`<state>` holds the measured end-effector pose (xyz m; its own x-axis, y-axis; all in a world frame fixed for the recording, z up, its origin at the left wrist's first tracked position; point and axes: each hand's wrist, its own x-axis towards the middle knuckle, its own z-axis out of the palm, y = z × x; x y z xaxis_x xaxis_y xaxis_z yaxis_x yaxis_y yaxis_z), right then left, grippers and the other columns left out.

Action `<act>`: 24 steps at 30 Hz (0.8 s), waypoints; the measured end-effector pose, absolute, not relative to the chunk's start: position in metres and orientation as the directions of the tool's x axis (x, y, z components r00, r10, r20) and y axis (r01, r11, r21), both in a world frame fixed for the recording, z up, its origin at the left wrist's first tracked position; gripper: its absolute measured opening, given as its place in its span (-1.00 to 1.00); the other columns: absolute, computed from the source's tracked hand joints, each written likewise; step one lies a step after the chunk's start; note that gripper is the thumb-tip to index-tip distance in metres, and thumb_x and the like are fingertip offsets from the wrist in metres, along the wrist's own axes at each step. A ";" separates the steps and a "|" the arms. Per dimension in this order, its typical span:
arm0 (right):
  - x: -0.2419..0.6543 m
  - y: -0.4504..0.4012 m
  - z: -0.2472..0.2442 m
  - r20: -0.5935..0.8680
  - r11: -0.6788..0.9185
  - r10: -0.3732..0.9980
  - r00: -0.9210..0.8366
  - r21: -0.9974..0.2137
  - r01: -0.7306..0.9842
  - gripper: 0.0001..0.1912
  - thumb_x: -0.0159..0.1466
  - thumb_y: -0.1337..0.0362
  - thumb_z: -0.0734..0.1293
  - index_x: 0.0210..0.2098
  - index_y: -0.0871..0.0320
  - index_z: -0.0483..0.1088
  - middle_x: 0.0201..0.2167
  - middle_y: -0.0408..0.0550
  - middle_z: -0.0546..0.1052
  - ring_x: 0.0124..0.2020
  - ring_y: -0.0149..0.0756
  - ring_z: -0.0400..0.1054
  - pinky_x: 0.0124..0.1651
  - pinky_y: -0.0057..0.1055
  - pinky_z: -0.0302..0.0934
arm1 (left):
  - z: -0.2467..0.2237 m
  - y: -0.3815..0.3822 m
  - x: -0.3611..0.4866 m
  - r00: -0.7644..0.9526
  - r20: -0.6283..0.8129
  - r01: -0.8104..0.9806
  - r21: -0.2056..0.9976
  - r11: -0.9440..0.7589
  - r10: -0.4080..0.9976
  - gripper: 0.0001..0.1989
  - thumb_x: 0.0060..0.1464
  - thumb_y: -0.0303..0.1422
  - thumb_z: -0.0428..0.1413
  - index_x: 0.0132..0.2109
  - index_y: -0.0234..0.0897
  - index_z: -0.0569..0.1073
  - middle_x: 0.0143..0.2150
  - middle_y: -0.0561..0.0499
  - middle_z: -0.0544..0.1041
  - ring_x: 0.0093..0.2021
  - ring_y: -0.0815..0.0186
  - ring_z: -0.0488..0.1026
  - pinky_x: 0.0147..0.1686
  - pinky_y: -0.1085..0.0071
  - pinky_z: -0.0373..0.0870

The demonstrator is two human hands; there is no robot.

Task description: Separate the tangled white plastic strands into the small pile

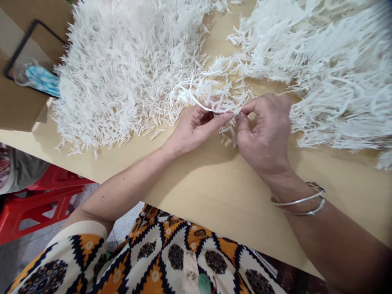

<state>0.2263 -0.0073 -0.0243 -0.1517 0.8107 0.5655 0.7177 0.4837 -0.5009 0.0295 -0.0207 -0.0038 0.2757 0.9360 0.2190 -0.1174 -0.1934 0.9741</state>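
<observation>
White stringy strands (225, 92) run between my two hands near the middle of the view, with one thicker white cord (192, 92) looping above my left hand. My left hand (199, 126) pinches the strands between thumb and fingers. Close beside it, my right hand (265, 130) pinches the same strands with thumb and forefinger, the fingertips almost touching the left thumb. Short loose ends hang below the fingertips. A large heap of short white strands (128, 69) lies to the left, and a heap of longer white strands (337, 81) lies to the right.
The pale yellow tabletop (196, 179) runs under both heaps. At the upper left stands a cardboard box (21, 106) with a black frame and a blue-and-white striped item (43, 79). Red plastic stools (39, 208) are beyond the table's edge at lower left, beside part of a person.
</observation>
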 end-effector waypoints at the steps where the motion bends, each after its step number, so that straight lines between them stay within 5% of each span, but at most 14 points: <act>1: 0.232 -0.002 -0.028 0.561 0.470 0.817 -0.136 -0.509 0.721 -0.81 0.38 0.23 0.35 -0.34 -0.04 0.26 -0.34 0.00 0.48 -0.16 0.00 0.33 0.01 0.06 0.21 | -0.002 -0.022 0.029 0.289 0.210 -0.123 0.976 -0.181 0.934 -0.63 0.22 0.03 0.31 -0.21 -0.21 0.60 -0.35 0.07 0.59 -0.32 0.43 0.49 -0.21 0.43 0.46; 9: 0.239 0.000 -0.033 0.613 0.466 0.785 -0.095 -0.482 0.742 -0.85 0.49 0.13 0.27 -0.17 -0.07 0.47 -0.26 0.05 0.58 -0.11 0.04 0.37 0.04 0.11 0.24 | 0.000 -0.023 0.029 0.222 0.129 -0.101 0.989 -0.109 0.966 -0.59 0.28 0.02 0.26 -0.31 -0.24 0.55 -0.36 0.02 0.58 -0.30 0.39 0.52 -0.16 0.39 0.54; 15: 0.221 -0.020 -0.005 0.581 0.494 0.810 -0.073 -0.611 0.619 -0.69 0.56 0.11 0.17 0.05 -0.02 0.52 -0.06 0.09 0.65 0.04 0.00 0.50 0.22 0.12 0.27 | -0.006 -0.019 0.031 0.160 0.095 -0.138 0.988 -0.073 0.983 -0.66 0.29 -0.07 0.28 -0.30 -0.23 0.54 -0.32 0.03 0.59 -0.30 0.41 0.52 -0.15 0.41 0.57; 20: 0.211 -0.028 -0.003 0.500 0.490 0.856 -0.135 -0.698 0.522 -0.78 0.43 0.04 0.37 -0.29 -0.02 0.48 -0.33 -0.09 0.61 -0.24 -0.15 0.48 -0.06 -0.08 0.39 | -0.002 -0.022 0.032 0.202 0.123 -0.137 0.986 -0.097 0.972 -0.67 0.27 -0.04 0.29 -0.22 -0.23 0.61 -0.31 0.03 0.61 -0.30 0.42 0.51 -0.19 0.45 0.53; 24: 0.209 -0.029 -0.007 0.421 0.399 0.905 -0.061 -0.790 0.466 -0.78 0.41 0.05 0.40 -0.30 0.00 0.49 -0.39 -0.14 0.58 -0.46 -0.31 0.34 -0.32 -0.24 0.30 | 0.000 -0.022 0.032 0.215 0.101 -0.092 0.992 -0.083 0.971 -0.57 0.32 0.06 0.19 -0.22 -0.23 0.63 -0.33 0.03 0.60 -0.29 0.41 0.51 -0.18 0.43 0.51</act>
<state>0.2086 -0.0292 -0.0066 -0.0607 0.9049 0.4213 0.4655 0.3991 -0.7900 0.0316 -0.0222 -0.0004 0.2151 0.9713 0.1011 -0.0925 -0.0828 0.9923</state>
